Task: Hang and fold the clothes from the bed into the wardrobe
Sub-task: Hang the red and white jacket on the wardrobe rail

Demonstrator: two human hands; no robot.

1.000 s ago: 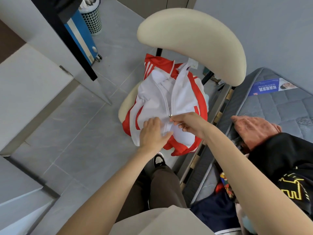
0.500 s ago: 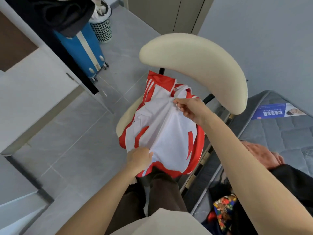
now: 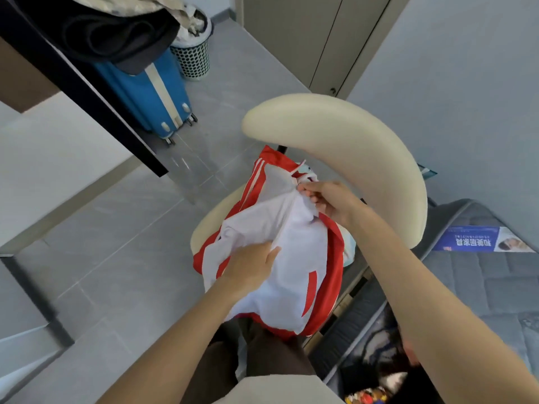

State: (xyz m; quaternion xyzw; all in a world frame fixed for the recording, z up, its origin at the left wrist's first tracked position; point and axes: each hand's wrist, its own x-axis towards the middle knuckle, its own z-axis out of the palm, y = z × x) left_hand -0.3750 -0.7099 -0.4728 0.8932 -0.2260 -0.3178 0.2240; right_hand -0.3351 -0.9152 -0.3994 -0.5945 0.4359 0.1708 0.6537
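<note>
Item 1: white zip-front jacket with red side panels, red hem and a red, white-striped sleeve, thin synthetic fabric [image 3: 294, 266]. It is closed at the front and bunched up, and it lies on the seat of a cream padded chair [image 3: 350, 147]. Its lower edge hangs over the seat's front. The left hand [image 3: 250, 266] grips the jacket at mid-front, and the right hand [image 3: 329, 199] pinches it at the collar end.

Item 2: grey quilted bed mattress [image 3: 490, 290], just beside the chair on the right.

Item 3: heap of dark and multicoloured clothes [image 3: 370, 383] on the near end of the mattress. It is blurred and partly hidden, so separate pieces cannot be told apart.
</note>
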